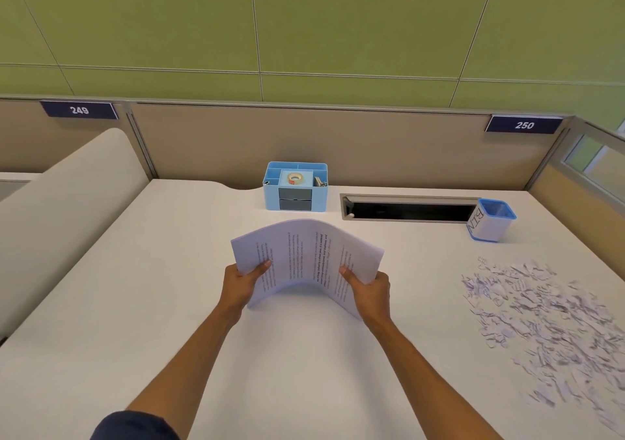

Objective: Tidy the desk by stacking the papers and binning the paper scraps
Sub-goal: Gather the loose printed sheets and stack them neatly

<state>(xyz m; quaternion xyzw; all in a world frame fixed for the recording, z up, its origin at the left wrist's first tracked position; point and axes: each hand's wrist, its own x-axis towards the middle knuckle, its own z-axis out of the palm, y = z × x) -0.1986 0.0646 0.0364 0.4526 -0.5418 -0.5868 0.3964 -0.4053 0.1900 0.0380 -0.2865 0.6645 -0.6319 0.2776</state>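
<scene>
A stack of printed papers [306,257] is held above the middle of the white desk [135,304], bowed upward into an arch. My left hand [241,285] grips its left edge, thumb on top. My right hand [368,290] grips its right edge the same way. A wide spread of torn paper scraps [548,321] covers the desk's right side. A small blue mesh bin [492,219] labelled BIN stands at the back right, beyond the scraps.
A light blue desk organiser [296,187] holding a tape roll stands at the back centre. A cable slot [409,207] is cut into the desk between organiser and bin. Beige partitions close off the back and right; a rounded divider [67,209] rises on the left.
</scene>
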